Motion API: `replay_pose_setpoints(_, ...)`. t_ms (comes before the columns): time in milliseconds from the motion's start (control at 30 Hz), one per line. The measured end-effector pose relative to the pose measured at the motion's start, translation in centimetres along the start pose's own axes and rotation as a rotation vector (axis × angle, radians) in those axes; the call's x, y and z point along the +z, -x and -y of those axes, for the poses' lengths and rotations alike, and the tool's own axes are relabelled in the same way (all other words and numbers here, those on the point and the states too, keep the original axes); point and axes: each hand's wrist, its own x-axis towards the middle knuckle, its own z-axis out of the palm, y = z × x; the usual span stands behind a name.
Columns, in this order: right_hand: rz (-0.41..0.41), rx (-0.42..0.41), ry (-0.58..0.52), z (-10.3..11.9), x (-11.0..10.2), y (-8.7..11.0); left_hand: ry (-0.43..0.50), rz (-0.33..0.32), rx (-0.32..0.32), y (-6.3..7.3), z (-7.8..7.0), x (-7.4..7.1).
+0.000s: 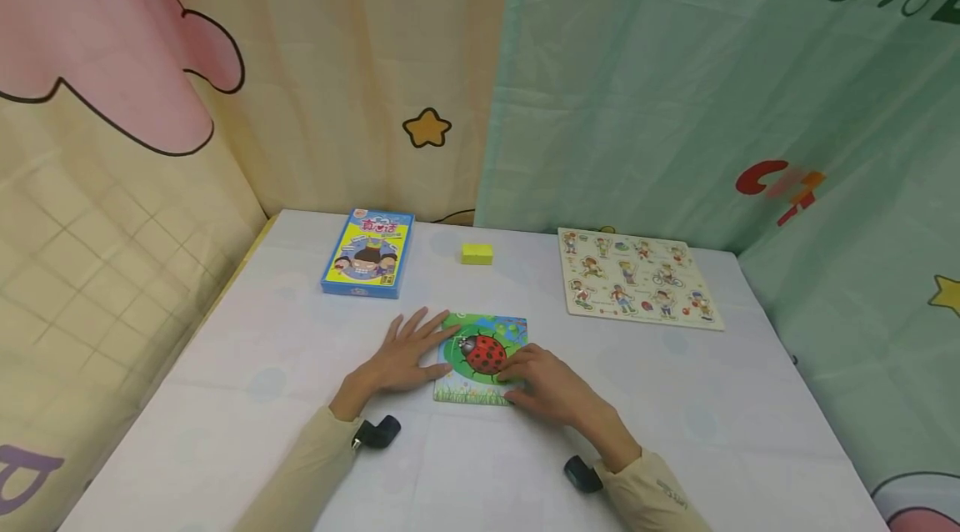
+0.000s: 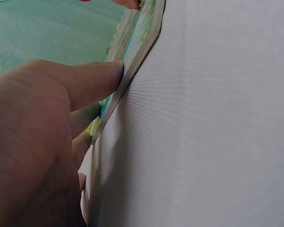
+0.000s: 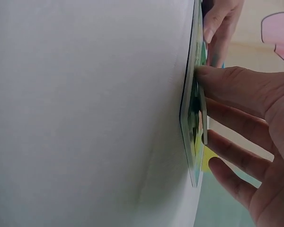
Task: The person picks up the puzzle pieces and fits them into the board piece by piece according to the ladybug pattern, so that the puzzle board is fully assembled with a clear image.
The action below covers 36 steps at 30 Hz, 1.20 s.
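A square ladybug puzzle board (image 1: 468, 392) lies flat on the white table. My left hand (image 1: 405, 358), its fingers spread, rests on the board's left side; in the left wrist view the thumb (image 2: 97, 82) touches the board's edge. With thumb and fingers, my right hand (image 1: 553, 386) pinches a thin puzzle piece (image 3: 205, 120) at the ladybug's right side. Seen from the right wrist, that piece stands tilted, partly raised off the board. The right fingers hide much of the piece in the head view.
A blue and yellow card box (image 1: 367, 253) lies at the back left. Near the back middle sits a small yellow block (image 1: 477, 254). A larger board with cartoon figures (image 1: 637, 278) lies at the back right. Printed curtains (image 1: 360, 98) hang behind the table.
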Motion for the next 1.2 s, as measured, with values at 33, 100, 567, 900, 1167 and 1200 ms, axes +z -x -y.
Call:
replay_pose_setpoints(33,-0.004,-0.006,0.006,0.0,0.0,-0.1,-0.002,0.004,-0.004,0.0,0.0,0.0)
replay_pose_setpoints(100,0.002,0.000,0.015,0.0,0.1,-0.2,-0.001,0.006,-0.006,0.1,0.0,-0.1)
replay_pose_setpoints(567,0.058,0.086,0.015,0.8,-0.1,-0.6,0.010,-0.024,0.003,0.3,0.2,-0.1)
replay_pose_setpoints(900,0.081,0.070,-0.038,0.4,-0.3,0.0,-0.007,-0.016,0.001,0.4,0.3,-0.1)
replay_pose_setpoints(1167,0.123,0.033,-0.173,-0.8,-0.6,-0.2,0.004,-0.020,0.010,0.5,0.2,-0.1)
replay_pose_setpoints(1200,0.126,0.032,-0.183,-0.9,-0.6,-0.3,0.004,-0.018,0.009,0.5,0.2,-0.1)
